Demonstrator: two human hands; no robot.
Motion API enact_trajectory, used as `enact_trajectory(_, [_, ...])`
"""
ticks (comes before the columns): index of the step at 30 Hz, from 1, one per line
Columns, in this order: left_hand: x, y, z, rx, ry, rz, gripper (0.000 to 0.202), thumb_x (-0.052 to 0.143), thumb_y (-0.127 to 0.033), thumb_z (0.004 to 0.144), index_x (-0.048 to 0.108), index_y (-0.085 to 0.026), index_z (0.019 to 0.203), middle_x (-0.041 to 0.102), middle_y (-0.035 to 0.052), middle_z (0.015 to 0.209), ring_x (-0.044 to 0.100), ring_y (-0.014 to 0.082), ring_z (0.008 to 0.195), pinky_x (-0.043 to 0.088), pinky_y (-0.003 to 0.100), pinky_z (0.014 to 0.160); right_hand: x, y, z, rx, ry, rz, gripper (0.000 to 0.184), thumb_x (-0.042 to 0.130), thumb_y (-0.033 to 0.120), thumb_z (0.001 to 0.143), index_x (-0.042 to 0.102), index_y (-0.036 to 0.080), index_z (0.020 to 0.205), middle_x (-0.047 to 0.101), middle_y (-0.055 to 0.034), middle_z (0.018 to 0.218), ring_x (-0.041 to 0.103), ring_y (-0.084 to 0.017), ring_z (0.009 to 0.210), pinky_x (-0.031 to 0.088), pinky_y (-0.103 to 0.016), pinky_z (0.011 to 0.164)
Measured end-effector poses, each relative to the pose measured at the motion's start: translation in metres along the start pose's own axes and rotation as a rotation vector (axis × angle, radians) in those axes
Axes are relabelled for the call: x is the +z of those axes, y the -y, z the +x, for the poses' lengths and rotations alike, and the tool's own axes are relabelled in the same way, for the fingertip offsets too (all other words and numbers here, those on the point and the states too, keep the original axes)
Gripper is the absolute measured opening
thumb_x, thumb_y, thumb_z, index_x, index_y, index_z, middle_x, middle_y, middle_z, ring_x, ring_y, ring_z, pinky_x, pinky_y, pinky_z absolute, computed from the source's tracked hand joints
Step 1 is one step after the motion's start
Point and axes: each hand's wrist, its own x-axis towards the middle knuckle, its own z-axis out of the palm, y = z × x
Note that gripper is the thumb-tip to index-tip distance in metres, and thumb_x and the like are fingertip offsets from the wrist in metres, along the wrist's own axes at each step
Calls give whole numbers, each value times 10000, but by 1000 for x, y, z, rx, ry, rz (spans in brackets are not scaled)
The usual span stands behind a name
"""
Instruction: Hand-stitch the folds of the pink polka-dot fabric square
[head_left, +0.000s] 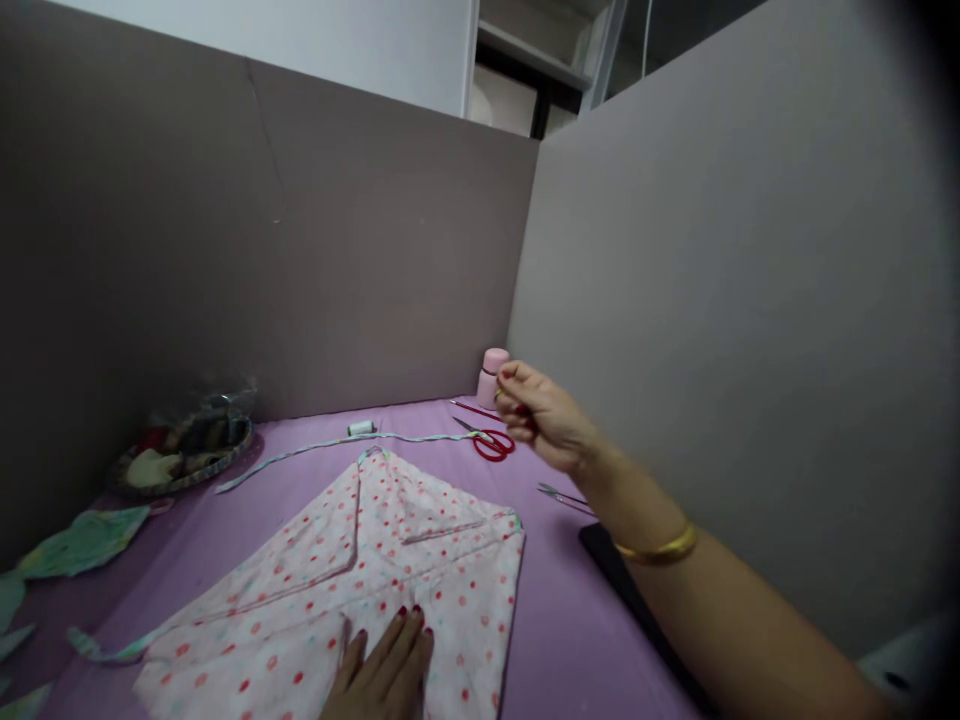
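My left hand lies flat on a white fabric piece with red dots, fingers together, near its front edge. My right hand is raised above the purple table, fingers pinched closed; whether it holds a needle or thread is too small to tell. Red-handled scissors lie just below and left of that hand. A pink bottle stands behind it in the corner.
A long fabric strip and a white thread spool lie beyond the fabric. A basket of scraps sits at the left, green fabric pieces nearby. Small snips and a dark flat object lie at right. Grey partition walls enclose the table.
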Motion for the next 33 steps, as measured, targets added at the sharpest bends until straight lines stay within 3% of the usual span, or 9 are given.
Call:
enact_trajectory(4, [-20,-6,9,-53,55,-69,476,482,-444,814,542,-130,1166,606,90,1167,619,225,994,536,390,702,-14,55,-23,-178,-187,27,192,569,220,784,379,213,759,326,88,482,219,-27,378,82,-142,371])
enact_trajectory(10, [-42,-10,11,-147,232,-161,475,357,-397,887,390,-162,1298,450,60,1318,500,256,1154,499,559,826,-24,103,-52,-327,-347,-45,209,434,121,859,371,201,676,280,74,465,211,-35,374,60,-173,390])
enact_trajectory(17, [-40,-14,8,-260,373,-361,512,324,-427,894,271,-230,1363,341,54,1401,356,261,1266,342,636,952,-32,141,-73,-553,-437,-155,236,438,79,850,428,190,642,265,48,505,216,-49,407,67,-200,401])
enact_trajectory(24, [-40,-15,9,-331,324,-432,484,403,-373,873,342,-263,1340,408,85,1379,425,293,1222,288,646,973,-39,155,-78,-564,-382,-212,230,555,143,796,419,195,618,239,48,534,183,-44,419,74,-207,391])
enact_trajectory(26, [-45,-17,19,-398,302,-511,471,396,-320,874,337,-296,1341,402,61,1392,422,278,1225,284,614,995,-35,157,-80,-522,-367,-194,254,517,155,831,395,186,610,228,54,530,179,-36,408,80,-193,380])
enact_trajectory(28, [-54,-21,37,-462,282,-697,510,399,-284,867,279,-323,1361,373,41,1415,439,237,1209,336,506,1009,-30,161,-82,-482,-352,-145,278,450,153,874,376,179,608,232,58,516,182,-29,392,84,-174,369])
enact_trajectory(30, [-63,-26,61,-510,311,-966,594,427,-293,852,182,-315,1392,445,60,1360,544,187,1064,436,374,928,-25,169,-82,-455,-330,-85,294,395,146,904,369,175,613,251,63,502,192,-21,378,94,-154,360])
enact_trajectory(33, [-71,-39,92,-578,388,-1326,664,458,-360,820,164,-236,1402,619,78,1088,588,156,781,484,307,749,-22,184,-81,-431,-310,-38,289,382,149,916,366,176,628,268,71,490,198,-12,362,104,-138,355])
